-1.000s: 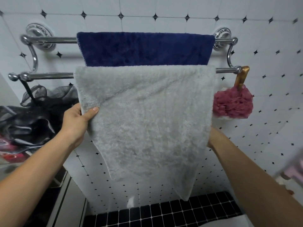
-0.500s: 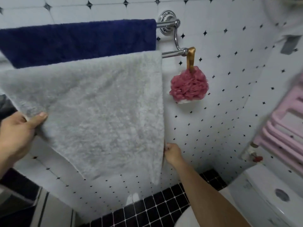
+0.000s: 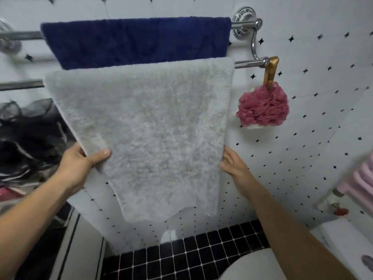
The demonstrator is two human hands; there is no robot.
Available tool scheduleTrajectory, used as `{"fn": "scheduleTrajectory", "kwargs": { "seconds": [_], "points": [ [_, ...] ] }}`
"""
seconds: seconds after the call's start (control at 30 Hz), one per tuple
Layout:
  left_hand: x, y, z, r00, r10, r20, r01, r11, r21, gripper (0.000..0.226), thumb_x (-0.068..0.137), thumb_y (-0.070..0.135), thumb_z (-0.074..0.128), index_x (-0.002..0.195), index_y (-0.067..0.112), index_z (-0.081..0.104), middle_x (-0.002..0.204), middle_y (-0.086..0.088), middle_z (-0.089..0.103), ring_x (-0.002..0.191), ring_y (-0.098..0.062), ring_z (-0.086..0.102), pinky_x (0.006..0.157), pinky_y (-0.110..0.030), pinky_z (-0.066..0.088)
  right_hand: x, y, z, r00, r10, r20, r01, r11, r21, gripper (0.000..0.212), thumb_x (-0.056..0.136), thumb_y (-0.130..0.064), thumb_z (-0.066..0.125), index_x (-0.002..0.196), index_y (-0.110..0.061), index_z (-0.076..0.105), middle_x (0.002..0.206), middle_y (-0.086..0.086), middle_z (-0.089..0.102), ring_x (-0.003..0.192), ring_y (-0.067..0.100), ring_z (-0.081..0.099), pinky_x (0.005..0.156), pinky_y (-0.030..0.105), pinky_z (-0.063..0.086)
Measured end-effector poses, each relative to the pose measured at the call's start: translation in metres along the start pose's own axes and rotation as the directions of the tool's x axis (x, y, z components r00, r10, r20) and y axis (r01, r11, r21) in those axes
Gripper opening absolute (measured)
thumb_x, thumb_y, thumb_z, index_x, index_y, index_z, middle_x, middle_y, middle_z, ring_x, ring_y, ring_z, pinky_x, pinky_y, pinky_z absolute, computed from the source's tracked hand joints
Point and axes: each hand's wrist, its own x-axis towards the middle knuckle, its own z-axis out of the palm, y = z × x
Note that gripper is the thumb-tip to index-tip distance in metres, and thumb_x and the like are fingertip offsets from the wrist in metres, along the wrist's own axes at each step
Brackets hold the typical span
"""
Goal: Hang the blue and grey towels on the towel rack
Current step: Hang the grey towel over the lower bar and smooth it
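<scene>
A dark blue towel (image 3: 137,41) hangs over the upper bar of the chrome towel rack (image 3: 249,62). The grey towel (image 3: 149,130) is draped over the lower front bar and hangs down in front of the tiled wall. My left hand (image 3: 80,164) pinches the grey towel's left edge, thumb on the front. My right hand (image 3: 232,162) holds its right edge, with the fingertips behind the cloth.
A pink bath sponge (image 3: 263,108) hangs from a gold hook at the rack's right end. Black mesh and dark clothes (image 3: 26,134) are piled at the left. A pink radiator (image 3: 361,174) and a white toilet tank (image 3: 347,243) stand at the right. Black floor tiles (image 3: 181,257) lie below.
The view swung right, then back left, so the rack sits centred again. My hands now hold the grey towel lower down its two edges.
</scene>
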Motion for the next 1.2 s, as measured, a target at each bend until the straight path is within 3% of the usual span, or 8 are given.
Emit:
{"fn": "scheduleTrajectory", "kwargs": {
  "seconds": [0.17,0.43,0.57,0.7,0.87,1.03,1.13,1.2],
  "points": [
    [-0.014,-0.031,0.013,0.982,-0.178,0.059,0.174,0.983,0.058,0.025,0.072,0.004,0.081,0.092,0.016,0.071,0.083,0.011,0.076,0.074,-0.006,0.073,0.07,-0.03,0.058,0.036,-0.008,0.026,0.997,0.07,0.027,-0.061,0.967,-0.247,0.081,0.066,-0.022,0.089,0.137,-0.021,0.049,0.12,-0.01,0.068,0.11,0.014,0.066,0.08,0.02,0.056],
    [-0.01,-0.064,0.007,0.964,-0.226,0.144,0.212,0.972,0.105,0.031,0.074,0.008,0.081,0.096,0.026,0.069,0.083,0.021,0.076,0.079,0.001,0.071,0.064,-0.015,0.054,0.071,-0.022,0.026,0.994,0.089,0.057,-0.073,0.967,-0.243,0.076,0.047,-0.026,0.093,0.118,-0.017,0.066,0.105,-0.004,0.076,0.1,0.015,0.071,0.074,0.023,0.059],
    [-0.011,-0.089,0.015,0.962,-0.248,0.114,0.232,0.962,0.141,0.033,0.076,0.003,0.079,0.102,0.019,0.068,0.096,0.011,0.071,0.085,-0.003,0.067,0.07,-0.018,0.052,0.067,0.007,0.022,0.983,0.168,0.075,-0.146,0.961,-0.235,0.063,0.056,-0.016,0.091,0.114,-0.014,0.069,0.111,0.007,0.074,0.102,0.025,0.07,0.083,0.042,0.06],
    [-0.015,-0.121,0.011,0.929,-0.345,0.134,0.32,0.931,0.176,0.028,0.075,0.004,0.08,0.1,0.01,0.071,0.086,0.009,0.078,0.079,-0.004,0.073,0.062,-0.012,0.054,0.055,0.053,0.012,0.929,0.351,0.116,-0.301,0.901,-0.313,0.066,0.052,-0.017,0.094,0.112,-0.019,0.067,0.109,0.004,0.071,0.098,0.024,0.068,0.072,0.034,0.06],
    [-0.031,-0.166,0.023,0.889,-0.436,0.143,0.383,0.877,0.29,0.036,0.066,0.001,0.086,0.093,0.021,0.072,0.085,0.01,0.078,0.081,-0.003,0.072,0.078,-0.026,0.056,0.046,0.109,0.02,0.829,0.482,0.283,-0.344,0.839,-0.422,0.084,0.055,-0.017,0.092,0.13,-0.019,0.057,0.128,0.005,0.064,0.119,0.026,0.059,0.099,0.051,0.05],
    [-0.03,-0.191,0.003,0.905,-0.425,0.02,0.393,0.854,0.342,0.024,0.072,0.004,0.082,0.081,0.024,0.071,0.083,0.008,0.074,0.073,-0.004,0.07,0.066,-0.02,0.055,0.053,0.141,-0.013,0.887,0.462,0.013,-0.34,0.671,-0.659,0.038,0.075,-0.018,0.083,0.108,-0.004,0.07,0.105,0.014,0.072,0.087,0.022,0.067,0.087,0.045,0.055],
    [-0.033,-0.199,0.002,0.915,-0.403,0.035,0.372,0.873,0.314,0.027,0.075,0.004,0.08,0.085,0.026,0.069,0.079,0.016,0.075,0.076,0.003,0.07,0.076,-0.022,0.055,0.059,0.145,-0.01,0.905,0.423,-0.035,-0.337,0.667,-0.665,0.035,0.078,-0.023,0.079,0.105,-0.003,0.071,0.1,0.013,0.072,0.083,0.021,0.067,0.081,0.041,0.055],
    [-0.04,-0.205,0.004,0.902,-0.43,0.033,0.401,0.864,0.305,0.021,0.079,0.005,0.076,0.092,0.021,0.069,0.083,0.012,0.077,0.084,-0.007,0.071,0.085,-0.033,0.055,0.053,0.149,-0.001,0.909,0.409,-0.073,-0.354,0.669,-0.653,0.041,0.081,-0.022,0.076,0.115,-0.002,0.066,0.1,0.009,0.069,0.087,0.024,0.065,0.08,0.039,0.053]
  ]
}}
